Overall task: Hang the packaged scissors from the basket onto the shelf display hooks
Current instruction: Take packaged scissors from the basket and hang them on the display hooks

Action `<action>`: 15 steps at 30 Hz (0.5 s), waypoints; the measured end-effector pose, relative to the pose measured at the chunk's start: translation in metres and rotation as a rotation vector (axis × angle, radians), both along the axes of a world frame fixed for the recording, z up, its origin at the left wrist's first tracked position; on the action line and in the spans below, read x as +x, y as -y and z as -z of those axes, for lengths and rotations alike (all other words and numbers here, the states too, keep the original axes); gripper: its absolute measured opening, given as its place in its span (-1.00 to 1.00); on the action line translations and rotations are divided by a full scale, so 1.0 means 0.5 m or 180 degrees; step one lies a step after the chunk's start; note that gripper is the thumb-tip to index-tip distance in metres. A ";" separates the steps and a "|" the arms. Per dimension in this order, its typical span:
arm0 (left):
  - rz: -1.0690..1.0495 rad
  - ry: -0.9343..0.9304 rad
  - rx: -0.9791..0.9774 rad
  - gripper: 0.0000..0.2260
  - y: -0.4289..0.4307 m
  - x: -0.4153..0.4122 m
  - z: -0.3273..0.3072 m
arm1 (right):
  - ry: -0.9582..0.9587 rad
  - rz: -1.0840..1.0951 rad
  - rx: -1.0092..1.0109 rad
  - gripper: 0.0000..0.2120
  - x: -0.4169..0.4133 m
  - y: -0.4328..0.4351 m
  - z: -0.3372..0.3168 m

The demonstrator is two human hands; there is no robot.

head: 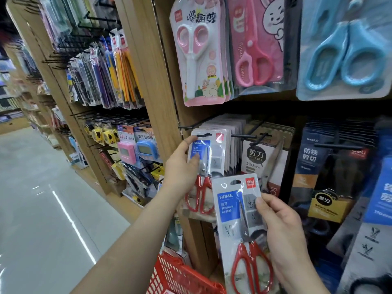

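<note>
While left hand (182, 166) pinches pack 1 (214, 149) at hook (186, 126), right hand (284, 230) grips pack 2 (233, 211).

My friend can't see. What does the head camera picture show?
A left hand holds a red-handled scissors pack up at the shelf hooks. The right hand grips a matching pack, lower, near a red basket.

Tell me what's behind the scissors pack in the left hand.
A row of matching packs hangs directly behind the held pack in the left hand. Their fronts are covered; only top and right edges show.
</note>
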State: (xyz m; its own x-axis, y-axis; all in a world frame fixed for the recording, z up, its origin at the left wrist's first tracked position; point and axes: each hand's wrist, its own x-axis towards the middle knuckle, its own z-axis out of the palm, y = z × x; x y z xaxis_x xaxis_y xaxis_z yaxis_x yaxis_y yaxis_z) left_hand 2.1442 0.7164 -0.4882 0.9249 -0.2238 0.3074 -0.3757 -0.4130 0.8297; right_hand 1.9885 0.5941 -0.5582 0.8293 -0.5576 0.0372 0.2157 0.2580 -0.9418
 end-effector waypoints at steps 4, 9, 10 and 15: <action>-0.0473 0.0868 0.1259 -0.47 0.009 0.000 0.022 | 0.0056 0.0069 0.0004 -0.75 0.005 0.003 0.003; -0.0383 0.0785 0.1361 -0.22 0.031 -0.027 0.051 | 0.0017 0.0097 0.0092 -0.78 0.002 0.007 -0.002; -0.0382 0.0731 0.1353 -0.20 0.037 -0.022 0.054 | 0.0010 0.0086 0.0116 -0.78 0.002 0.007 -0.002; -0.0456 0.0874 0.1504 -0.17 0.053 -0.005 0.044 | -0.0015 0.0149 0.0082 -0.80 0.004 0.007 -0.002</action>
State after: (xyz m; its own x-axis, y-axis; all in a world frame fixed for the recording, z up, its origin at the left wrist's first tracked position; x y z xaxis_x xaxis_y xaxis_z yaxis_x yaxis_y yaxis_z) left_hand 2.1416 0.6900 -0.5103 0.8564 -0.2736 0.4379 -0.4645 -0.7786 0.4219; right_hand 1.9904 0.5904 -0.5574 0.8024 -0.5965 0.0184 0.2235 0.2719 -0.9360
